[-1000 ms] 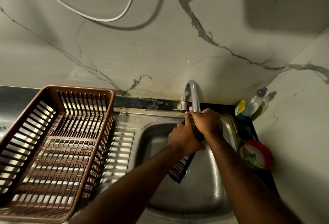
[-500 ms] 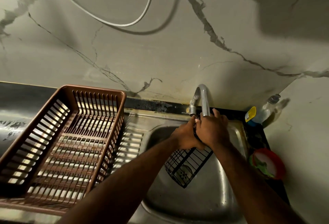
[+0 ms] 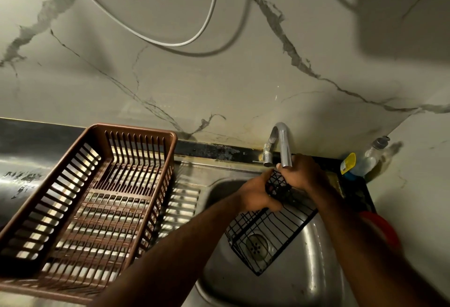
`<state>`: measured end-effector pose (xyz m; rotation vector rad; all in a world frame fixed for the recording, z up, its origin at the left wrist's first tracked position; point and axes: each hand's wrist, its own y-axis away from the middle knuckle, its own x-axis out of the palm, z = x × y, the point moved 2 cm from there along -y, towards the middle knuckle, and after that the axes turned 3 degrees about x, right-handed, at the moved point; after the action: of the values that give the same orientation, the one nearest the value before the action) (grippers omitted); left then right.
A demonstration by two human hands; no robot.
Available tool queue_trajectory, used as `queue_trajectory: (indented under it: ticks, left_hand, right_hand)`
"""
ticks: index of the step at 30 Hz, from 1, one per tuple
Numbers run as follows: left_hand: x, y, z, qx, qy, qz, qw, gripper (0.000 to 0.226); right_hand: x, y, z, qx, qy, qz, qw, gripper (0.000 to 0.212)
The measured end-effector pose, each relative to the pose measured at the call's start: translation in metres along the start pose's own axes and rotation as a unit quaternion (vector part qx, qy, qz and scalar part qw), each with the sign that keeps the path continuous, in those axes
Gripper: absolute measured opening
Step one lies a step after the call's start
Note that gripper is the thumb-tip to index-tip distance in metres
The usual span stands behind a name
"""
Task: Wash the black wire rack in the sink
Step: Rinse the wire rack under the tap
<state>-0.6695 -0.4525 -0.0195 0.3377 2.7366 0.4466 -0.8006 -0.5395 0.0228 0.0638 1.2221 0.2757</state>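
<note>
A black wire rack [image 3: 269, 232] hangs tilted over the steel sink [image 3: 314, 280], its lower corner above the drain [image 3: 256, 245]. My left hand [image 3: 255, 195] grips the rack's upper left edge. My right hand [image 3: 300, 175] holds its top end just under the tap [image 3: 283, 146]. The rack's upper part is hidden between my two hands. I cannot tell whether water is running.
A brown slatted plastic basket [image 3: 80, 199] sits on the steel drainboard to the left. At the back right corner stand a clear bottle [image 3: 372, 154] and a yellow-capped thing [image 3: 348, 163]. A red dish [image 3: 381, 228] lies right of the sink. Cables hang on the marbled wall.
The rack has turned from edge-on to nearly face-on, so its open grid spreads over the drain. Both hands stay at its top under the tap.
</note>
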Motion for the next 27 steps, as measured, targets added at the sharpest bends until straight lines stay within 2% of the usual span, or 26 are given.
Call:
queue_trajectory:
  ticks: [3, 5, 7, 10, 13, 17, 19, 21, 23, 25, 27]
  left_hand:
    - [-0.003, -0.002, 0.000, 0.005, 0.048, -0.032, 0.998, 0.095]
    - [-0.005, -0.003, 0.004, 0.002, 0.078, -0.055, 0.995, 0.098]
    - [-0.006, -0.002, 0.010, 0.000, 0.117, -0.066, 0.991, 0.094]
    - [-0.005, -0.001, 0.020, 0.010, 0.170, -0.052, 0.984, 0.074]
    - [-0.008, 0.005, 0.033, 0.000, 0.226, -0.058, 0.972, 0.078]
    - [-0.016, 0.012, 0.057, -0.014, 0.294, -0.089, 0.951, 0.083]
    - [-0.020, 0.012, 0.061, -0.020, 0.327, -0.094, 0.940, 0.087]
    - [-0.023, 0.014, 0.061, -0.019, 0.356, -0.097, 0.929, 0.087]
    - [-0.024, 0.013, 0.062, -0.020, 0.367, -0.099, 0.925, 0.082]
    - [-0.021, 0.012, 0.064, -0.023, 0.362, -0.101, 0.926, 0.078]
    - [-0.017, 0.014, 0.064, -0.032, 0.364, -0.110, 0.924, 0.073]
  right_hand:
    - [0.010, -0.005, -0.002, -0.051, -0.119, -0.065, 0.990, 0.019]
    - [0.024, -0.003, -0.004, -0.047, -0.197, -0.097, 0.974, 0.017]
    - [0.036, 0.001, -0.006, -0.040, -0.244, -0.111, 0.963, 0.028]
    - [0.051, 0.012, -0.007, -0.064, -0.277, -0.135, 0.949, 0.042]
    - [0.054, 0.016, -0.012, -0.066, -0.319, -0.085, 0.942, 0.035]
    - [0.050, 0.004, -0.038, -0.059, -0.249, 0.011, 0.967, 0.027]
    - [0.051, -0.004, -0.051, -0.050, -0.238, 0.016, 0.970, 0.025]
    - [0.058, -0.010, -0.062, -0.019, -0.280, 0.000, 0.960, 0.022]
    - [0.071, -0.013, -0.069, 0.050, -0.410, -0.007, 0.911, 0.021]
    - [0.078, -0.010, -0.068, 0.141, -0.546, 0.038, 0.825, 0.024]
    - [0.084, -0.002, -0.065, 0.204, -0.622, 0.112, 0.747, 0.029]
